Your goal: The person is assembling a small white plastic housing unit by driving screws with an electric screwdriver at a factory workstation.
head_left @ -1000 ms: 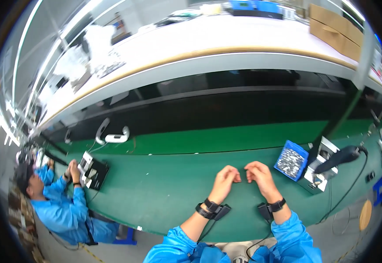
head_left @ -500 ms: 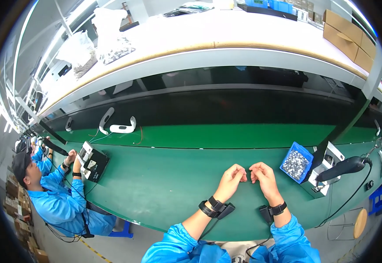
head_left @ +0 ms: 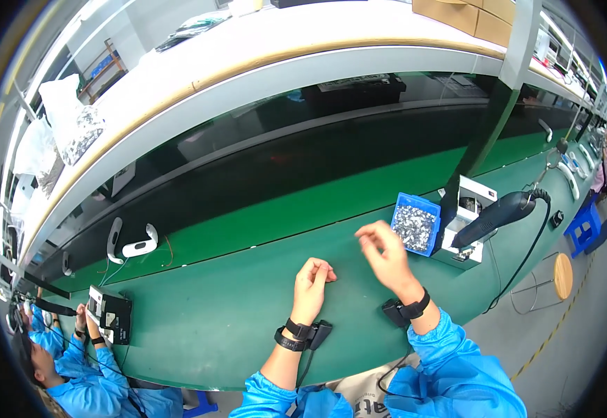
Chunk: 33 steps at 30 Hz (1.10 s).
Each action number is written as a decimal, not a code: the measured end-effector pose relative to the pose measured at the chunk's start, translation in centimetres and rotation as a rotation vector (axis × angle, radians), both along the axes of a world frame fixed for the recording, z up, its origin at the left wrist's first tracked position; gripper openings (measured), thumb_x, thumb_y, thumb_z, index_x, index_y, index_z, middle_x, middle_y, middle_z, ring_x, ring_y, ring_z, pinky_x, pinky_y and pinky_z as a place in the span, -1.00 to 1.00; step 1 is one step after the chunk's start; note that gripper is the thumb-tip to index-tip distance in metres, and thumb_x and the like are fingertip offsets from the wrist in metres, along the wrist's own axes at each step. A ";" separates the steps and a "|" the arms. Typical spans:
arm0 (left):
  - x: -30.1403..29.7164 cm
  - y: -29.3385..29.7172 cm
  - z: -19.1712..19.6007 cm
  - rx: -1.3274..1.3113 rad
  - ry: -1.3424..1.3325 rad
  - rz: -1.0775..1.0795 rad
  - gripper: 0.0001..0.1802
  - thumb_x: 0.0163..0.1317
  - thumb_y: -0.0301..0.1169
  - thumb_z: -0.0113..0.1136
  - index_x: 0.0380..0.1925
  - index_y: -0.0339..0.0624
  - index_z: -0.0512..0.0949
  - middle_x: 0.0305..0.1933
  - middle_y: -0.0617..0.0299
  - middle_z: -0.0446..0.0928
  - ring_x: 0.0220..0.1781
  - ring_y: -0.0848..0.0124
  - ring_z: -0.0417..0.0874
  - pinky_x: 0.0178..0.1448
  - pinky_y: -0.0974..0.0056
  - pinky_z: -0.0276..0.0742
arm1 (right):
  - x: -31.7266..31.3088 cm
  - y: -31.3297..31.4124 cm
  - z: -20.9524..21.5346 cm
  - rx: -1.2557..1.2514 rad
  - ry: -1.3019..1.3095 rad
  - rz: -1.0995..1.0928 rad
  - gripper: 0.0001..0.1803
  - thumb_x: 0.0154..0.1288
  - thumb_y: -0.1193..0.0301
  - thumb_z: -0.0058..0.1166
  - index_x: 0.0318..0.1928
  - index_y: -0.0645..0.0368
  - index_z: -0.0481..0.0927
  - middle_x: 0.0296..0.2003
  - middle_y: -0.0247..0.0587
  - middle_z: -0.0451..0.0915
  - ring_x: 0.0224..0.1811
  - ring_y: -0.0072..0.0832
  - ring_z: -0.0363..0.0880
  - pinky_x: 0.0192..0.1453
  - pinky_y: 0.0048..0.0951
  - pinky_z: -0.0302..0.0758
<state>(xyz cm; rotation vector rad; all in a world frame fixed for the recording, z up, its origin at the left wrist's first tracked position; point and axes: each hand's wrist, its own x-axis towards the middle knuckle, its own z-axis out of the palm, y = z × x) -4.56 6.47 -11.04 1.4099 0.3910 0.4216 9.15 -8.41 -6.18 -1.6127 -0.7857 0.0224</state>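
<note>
Over the green bench (head_left: 247,348), my left hand (head_left: 310,287) is closed, its fingers curled toward the thumb. Whether something small lies in them is hidden. My right hand (head_left: 387,259) is higher and further right, open with its fingers loosely bent and apart. It is close to the left edge of a blue bin (head_left: 402,245) full of small shiny metal parts (head_left: 415,226). Right of the bin stands a metal box-shaped fixture (head_left: 465,221). A black corded electric screwdriver (head_left: 495,219) hangs at an angle in front of that fixture.
At the left, a co-worker (head_left: 73,390) in blue works at a black box fixture (head_left: 114,317). White curved parts (head_left: 139,248) lie on the belt's near side. A steel post (head_left: 491,129) rises behind the bin. A stool (head_left: 562,276) stands right of the bench.
My right hand has moved away from the left hand, up toward the blue bin, and its fingers have spread. The view has turned to the right. My left hand stays closed.
</note>
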 end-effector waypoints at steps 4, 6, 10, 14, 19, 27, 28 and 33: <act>0.2 -0.3 0.0 0.013 -0.017 -0.021 -0.78 0.61 -0.37 0.05 -0.23 -0.24 0.56 -0.31 0.25 0.63 -0.22 0.46 0.64 -0.01 0.33 0.55 | 2.9 -3.3 0.3 -0.104 -0.034 -0.355 -0.88 0.36 0.63 0.14 -0.12 0.28 0.63 -0.22 -0.15 0.59 -0.25 -0.34 0.62 -0.18 -0.36 0.56; 0.2 -0.4 0.1 0.021 -0.015 -0.024 -0.78 0.61 -0.35 0.06 -0.23 -0.23 0.56 -0.31 0.25 0.63 -0.22 0.46 0.64 -0.01 0.32 0.56 | 3.9 -4.4 -0.8 -0.199 -0.199 -0.405 -0.85 0.32 0.64 0.16 -0.12 0.28 0.63 -0.21 -0.11 0.59 -0.19 -0.23 0.61 -0.09 -0.28 0.56; -0.2 -0.3 0.2 0.016 0.007 -0.019 -0.77 0.61 -0.35 0.05 -0.23 -0.23 0.56 -0.30 0.25 0.63 -0.21 0.47 0.63 0.00 0.31 0.56 | 3.7 -4.4 -1.8 -0.392 -0.412 -0.466 -0.75 0.17 0.67 0.24 -0.10 0.30 0.64 -0.16 0.00 0.59 -0.02 0.03 0.55 0.11 -0.08 0.52; 0.2 -0.3 0.4 0.035 0.000 -0.035 -0.77 0.61 -0.35 0.04 -0.23 -0.23 0.55 -0.29 0.25 0.63 -0.20 0.47 0.63 0.01 0.31 0.55 | 4.5 -5.0 -2.3 -0.450 -0.384 -0.463 -0.77 0.16 0.68 0.24 -0.14 0.29 0.64 -0.20 -0.03 0.60 -0.06 -0.01 0.58 0.06 -0.11 0.54; 0.2 -0.2 0.3 0.045 0.001 -0.049 -0.77 0.61 -0.34 0.05 -0.23 -0.23 0.55 -0.29 0.26 0.63 -0.20 0.47 0.63 0.01 0.31 0.55 | 4.8 -4.7 -2.0 -0.318 -0.258 -0.490 -0.88 0.23 0.71 0.20 -0.25 0.28 0.63 -0.28 -0.07 0.60 -0.18 -0.07 0.61 -0.06 -0.15 0.56; 0.3 -0.3 0.1 0.049 0.028 -0.046 -0.77 0.61 -0.33 0.07 -0.22 -0.23 0.56 -0.29 0.26 0.63 -0.20 0.48 0.64 0.00 0.32 0.56 | 4.7 -4.6 -0.7 -0.125 -0.206 -0.549 -0.89 0.33 0.69 0.19 -0.17 0.30 0.64 -0.28 -0.13 0.57 -0.32 -0.25 0.61 -0.20 -0.32 0.57; 0.2 -0.4 0.2 0.051 0.024 -0.047 -0.77 0.61 -0.33 0.07 -0.22 -0.23 0.56 -0.29 0.26 0.63 -0.20 0.48 0.64 0.00 0.32 0.56 | 4.5 -4.6 -0.3 -0.080 -0.193 -0.515 -0.89 0.34 0.69 0.19 -0.16 0.29 0.65 -0.29 -0.14 0.57 -0.32 -0.27 0.61 -0.21 -0.32 0.57; 0.2 -0.6 0.2 0.062 0.014 -0.083 -0.77 0.63 -0.31 0.05 -0.16 -0.24 0.55 -0.24 0.25 0.63 -0.16 0.48 0.64 0.02 0.32 0.56 | 1.6 -2.9 1.1 -0.097 -0.273 -0.287 -0.92 0.37 0.61 0.21 -0.15 0.25 0.67 -0.27 -0.10 0.62 -0.26 -0.20 0.66 -0.17 -0.31 0.61</act>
